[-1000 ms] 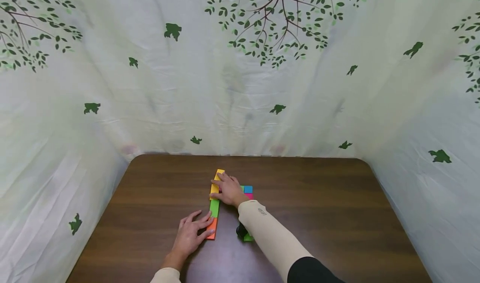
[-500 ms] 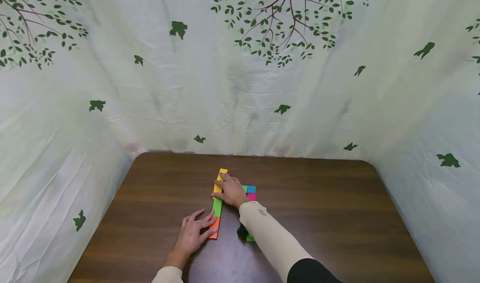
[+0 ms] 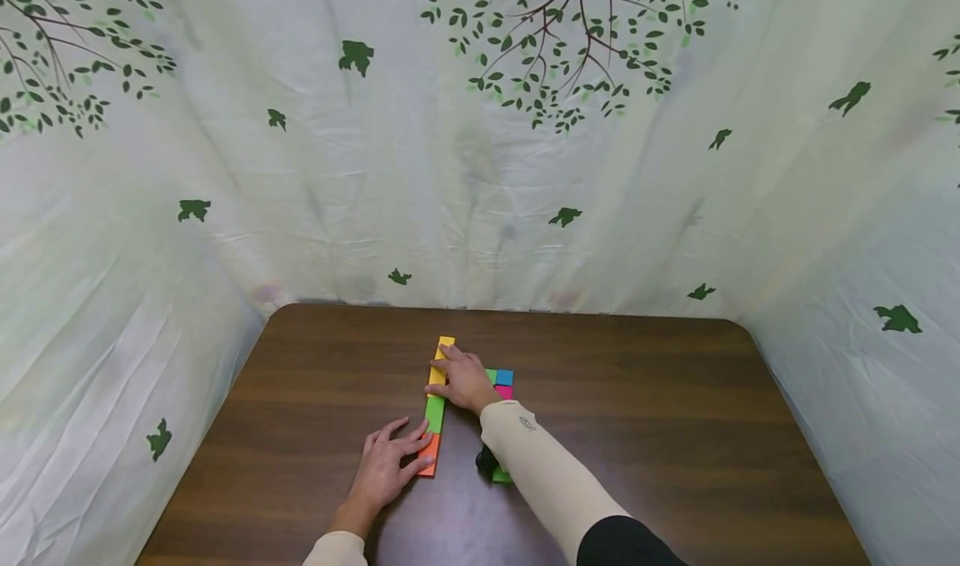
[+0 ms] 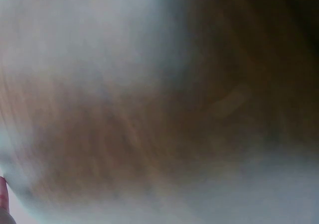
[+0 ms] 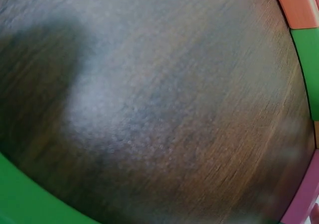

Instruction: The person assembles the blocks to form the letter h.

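Yellow blocks (image 3: 437, 377), a green block (image 3: 434, 414) and an orange block (image 3: 427, 458) lie end to end in a narrow row on the table. My right hand (image 3: 467, 382) reaches over the far part, its extended fingers and thumb touching the yellow blocks. At the near end, the spread fingers of my left hand (image 3: 381, 468) rest on the orange block. Only a fingertip (image 4: 3, 196) enters the blurred left wrist view. In the right wrist view, the green block (image 5: 307, 72) and the orange block (image 5: 299, 5) run along the right edge, with a pink block (image 5: 301, 189) below.
Just right of my right hand lie a blue block (image 3: 505, 378) and a pink block (image 3: 504, 393), partly covered by the sleeve. A black object (image 3: 485, 461) and another green block (image 3: 502, 475) show under my right forearm. A leaf-printed white curtain (image 3: 480, 174) borders the brown table (image 3: 637, 399).
The head view has turned slightly, so everything appears a little further right. Both hands keep their places on the blocks, and the row stays as it was.
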{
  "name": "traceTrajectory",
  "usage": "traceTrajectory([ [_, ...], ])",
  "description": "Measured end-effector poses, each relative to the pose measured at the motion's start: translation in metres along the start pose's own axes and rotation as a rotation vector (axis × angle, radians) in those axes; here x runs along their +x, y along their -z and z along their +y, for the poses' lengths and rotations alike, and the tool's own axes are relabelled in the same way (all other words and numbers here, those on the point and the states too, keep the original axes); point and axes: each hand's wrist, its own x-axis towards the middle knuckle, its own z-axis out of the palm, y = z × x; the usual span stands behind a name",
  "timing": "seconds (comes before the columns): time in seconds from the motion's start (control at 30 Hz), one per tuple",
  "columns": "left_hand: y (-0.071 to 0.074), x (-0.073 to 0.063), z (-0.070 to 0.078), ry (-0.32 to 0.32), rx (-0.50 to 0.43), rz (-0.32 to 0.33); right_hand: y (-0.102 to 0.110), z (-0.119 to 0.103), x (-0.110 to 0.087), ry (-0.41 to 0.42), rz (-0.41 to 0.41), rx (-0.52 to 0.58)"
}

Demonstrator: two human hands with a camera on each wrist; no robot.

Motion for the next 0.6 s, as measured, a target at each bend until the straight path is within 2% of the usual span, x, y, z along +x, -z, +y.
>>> traceTrajectory([
  [0.3, 0.0006, -0.0003, 0.0002, -0.005, -0.005, 0.003, -0.0030, 0.0016, 0.0016, -0.018, -0.019, -0.006],
  [0.6, 0.0006, -0.0004, -0.0012, -0.023, -0.009, 0.022, -0.0041, 0.0013, 0.0037, -0.002, -0.016, 0.020],
])
